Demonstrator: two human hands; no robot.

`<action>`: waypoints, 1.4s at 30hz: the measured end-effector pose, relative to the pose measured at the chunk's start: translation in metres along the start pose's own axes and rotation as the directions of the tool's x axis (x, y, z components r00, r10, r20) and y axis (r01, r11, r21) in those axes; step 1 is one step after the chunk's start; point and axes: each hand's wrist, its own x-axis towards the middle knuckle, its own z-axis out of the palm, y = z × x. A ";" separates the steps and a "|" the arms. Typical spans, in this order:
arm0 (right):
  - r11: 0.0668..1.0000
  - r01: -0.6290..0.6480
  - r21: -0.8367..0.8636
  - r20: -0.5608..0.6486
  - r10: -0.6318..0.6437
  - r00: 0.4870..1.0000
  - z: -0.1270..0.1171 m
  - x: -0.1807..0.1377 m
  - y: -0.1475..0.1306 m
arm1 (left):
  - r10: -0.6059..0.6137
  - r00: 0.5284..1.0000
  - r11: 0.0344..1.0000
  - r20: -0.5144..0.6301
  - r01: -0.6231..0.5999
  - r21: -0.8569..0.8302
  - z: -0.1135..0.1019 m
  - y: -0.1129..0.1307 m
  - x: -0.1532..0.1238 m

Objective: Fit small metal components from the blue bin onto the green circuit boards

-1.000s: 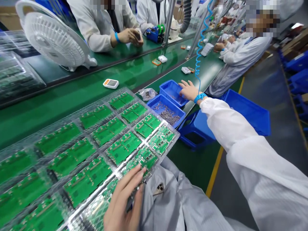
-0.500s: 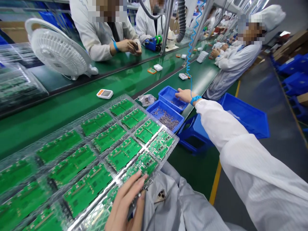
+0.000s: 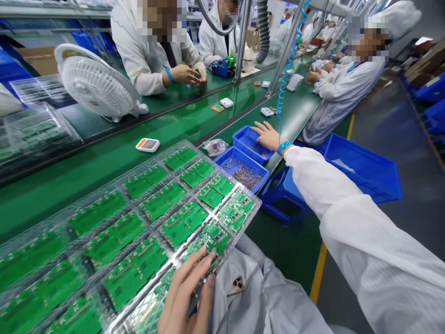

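Observation:
My left hand (image 3: 189,294) is at the near edge of a clear plastic tray (image 3: 212,215) filled with green circuit boards (image 3: 184,221). Its fingers lie over one board while the thumb sits at the tray's outer edge, closed on it; small metal bits show by the thumb, too small to name. My right hand (image 3: 269,136), wearing a blue wrist strap (image 3: 284,146), hovers with fingers apart over the far blue bin (image 3: 239,135), which holds a few small metal parts. The nearer blue bin (image 3: 222,161) contains many small metal pieces (image 3: 246,177) that look like screws.
A plastic bag of small parts (image 3: 215,147) lies beside the bins. On the green bench are a white-and-orange device (image 3: 148,144) and other casings (image 3: 226,102). A white fan (image 3: 99,86) stands at left. Co-workers sit opposite and at right. A blue crate (image 3: 365,169) and stool (image 3: 287,192) stand right.
The view has shifted slightly, so most things appear a little farther right. My right hand's fingers have lifted and spread above the far bin. My left hand stays at the tray's edge.

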 end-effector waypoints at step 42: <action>0.983 -0.107 0.147 0.011 0.107 0.994 0.006 0.001 -0.003 | -0.201 0.978 0.979 -0.057 0.202 0.004 0.014 0.012 -0.002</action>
